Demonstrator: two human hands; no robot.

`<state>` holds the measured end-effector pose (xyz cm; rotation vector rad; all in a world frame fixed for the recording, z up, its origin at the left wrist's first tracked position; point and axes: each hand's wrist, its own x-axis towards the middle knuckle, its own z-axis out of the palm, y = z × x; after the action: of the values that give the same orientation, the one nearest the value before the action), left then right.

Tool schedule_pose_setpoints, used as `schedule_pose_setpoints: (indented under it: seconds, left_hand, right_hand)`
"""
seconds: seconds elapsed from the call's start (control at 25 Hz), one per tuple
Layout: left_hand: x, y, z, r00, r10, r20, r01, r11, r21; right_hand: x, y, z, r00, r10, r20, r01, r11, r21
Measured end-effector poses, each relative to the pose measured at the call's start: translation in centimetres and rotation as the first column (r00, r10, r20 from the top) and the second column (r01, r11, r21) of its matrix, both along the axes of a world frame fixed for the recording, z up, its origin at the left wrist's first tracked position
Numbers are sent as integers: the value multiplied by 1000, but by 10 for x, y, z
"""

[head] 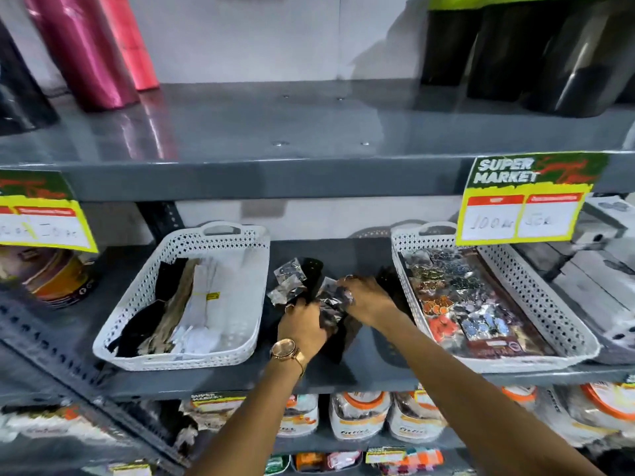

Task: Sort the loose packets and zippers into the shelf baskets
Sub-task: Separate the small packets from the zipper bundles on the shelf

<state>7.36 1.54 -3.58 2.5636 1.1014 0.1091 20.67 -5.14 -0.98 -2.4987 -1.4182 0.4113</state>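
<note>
Hands (302, 324) below "SUPER MARKET" tag (525, 197)

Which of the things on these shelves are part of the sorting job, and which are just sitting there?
Part of the job:
- loose packets between the baskets
- left basket with zippers
- right basket with packets of buttons
- left hand and right hand, both on the packets

Just sitting there:
- pink rolls
- black rolls
- price sign
- bags on the shelf below
</note>
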Motion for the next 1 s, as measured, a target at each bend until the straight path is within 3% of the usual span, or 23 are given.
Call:
schedule_pose_setpoints:
  seconds: [0.12,0.36,0.48,0.56,0.6,0.64,0.68,0.72,0.76,0.84,1.0]
  left_hand:
    - [13,4,-2,999,45,-3,-45,998,37]
    - [27,5,0,987,148,-56,-143,986,82]
    - [29,4,1,981,192,-9,-190,976,111]
    - [31,6,2,981,191,19,-192,967,167]
    - [32,8,5,983,182,20,-182,965,188]
    - [31,11,8,986,167,17,-167,970,176]
    - [31,16,9,988,153,32,-156,980,127]
    - [30,22,10,987,150,55,-152,988,40]
    - [29,29,12,985,155,80,-150,986,-66]
    - [26,44,13,981,154,121,-122,965,-234]
    - [22,52,9,995,62,83,-37,961,-276]
  right_hand:
    - [14,18,-2,992,112,54,-110,993,-41]
    - [26,31,-9,986,121,115,-122,992,6]
    - [34,29,1,998,62,3,-62,993,96]
    - [42,25,7,983,-9,-185,50,975,217]
    - [45,23,10,919,-56,-390,169,950,264]
    - [45,18,14,748,-85,-659,339,902,268]
    - [45,13,17,504,-69,-861,477,853,211]
    - [44,7,20,287,-43,-957,565,814,134]
    - [45,0,23,196,-35,-980,580,810,87]
    - [43,-11,23,197,-28,-980,527,846,82]
    - [35,-28,19,347,-75,-935,517,847,124]
